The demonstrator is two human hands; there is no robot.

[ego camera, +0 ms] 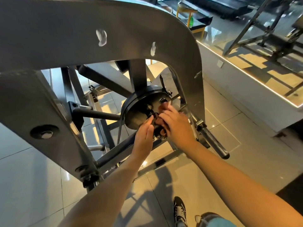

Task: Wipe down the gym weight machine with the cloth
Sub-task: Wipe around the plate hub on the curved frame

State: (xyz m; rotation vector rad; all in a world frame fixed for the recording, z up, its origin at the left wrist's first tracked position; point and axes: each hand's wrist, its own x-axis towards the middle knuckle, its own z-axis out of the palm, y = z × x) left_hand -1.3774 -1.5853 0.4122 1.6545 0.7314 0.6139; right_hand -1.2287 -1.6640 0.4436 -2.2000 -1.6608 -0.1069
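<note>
My right grip (177,128) clenches the cloth (159,121) against the black disc (136,114). My left grip (143,140), released and flat, touches the disc's hub. The machine frame (114,30) arches close overhead.

A glossy tiled floor (254,141) is streaked with warm sunlight and long shadows. To the right, a raised platform (237,89) is edged by a lit strip, and a wall socket (220,63) is set in its white side. Beyond, a green bottle (190,21) is seen at a wooden-framed stand (198,31).
</note>
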